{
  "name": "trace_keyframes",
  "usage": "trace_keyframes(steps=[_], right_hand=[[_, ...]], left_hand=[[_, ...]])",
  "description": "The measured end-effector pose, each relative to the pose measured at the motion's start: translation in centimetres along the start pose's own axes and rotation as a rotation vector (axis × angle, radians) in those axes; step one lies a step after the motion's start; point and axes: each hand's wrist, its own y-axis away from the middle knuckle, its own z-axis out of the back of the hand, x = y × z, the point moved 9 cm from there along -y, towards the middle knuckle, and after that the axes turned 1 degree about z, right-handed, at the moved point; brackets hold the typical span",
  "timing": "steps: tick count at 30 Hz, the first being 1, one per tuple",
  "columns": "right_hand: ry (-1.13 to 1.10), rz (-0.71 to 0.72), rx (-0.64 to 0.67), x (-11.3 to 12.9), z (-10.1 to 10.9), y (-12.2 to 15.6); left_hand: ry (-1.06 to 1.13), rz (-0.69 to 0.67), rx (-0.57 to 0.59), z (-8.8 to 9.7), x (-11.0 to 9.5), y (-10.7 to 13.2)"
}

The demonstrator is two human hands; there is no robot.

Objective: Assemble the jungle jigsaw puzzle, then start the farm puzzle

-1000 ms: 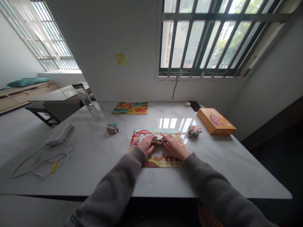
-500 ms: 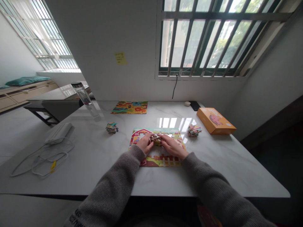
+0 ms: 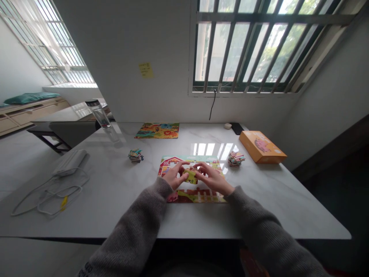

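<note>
A farm-picture puzzle board lies flat on the white marble table in front of me. Both hands hover over its middle. My left hand and my right hand pinch a small stack of puzzle pieces between their fingertips, with a yellow-green piece on top. The board's centre is hidden behind my hands. Grey sleeves cover both forearms.
Small piles of pieces sit at the left and right of the board. An orange box, a second finished puzzle, a clear bottle, a white power adapter with cable and a phone lie around.
Both hands have lifted the stack of pieces slightly off the board and drawn it toward me; the fingers have curled up around it.
</note>
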Motion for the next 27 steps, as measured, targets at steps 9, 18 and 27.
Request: trace_keyframes(steps=[9, 18, 27], right_hand=[[-0.195, -0.153, 0.173, 0.6, -3.1, 3.7], [0.331, -0.162, 0.141, 2.9, -5.1, 8.6], [0.587, -0.048, 0.060, 3.2, -5.2, 9.3]], left_hand=[[-0.424, -0.208, -0.067, -1.0, -3.7, 6.8], [-0.596, -0.272, -0.038, -3.7, -4.6, 12.1], [-0.579, -0.253, -0.007, -4.3, -4.1, 12.0]])
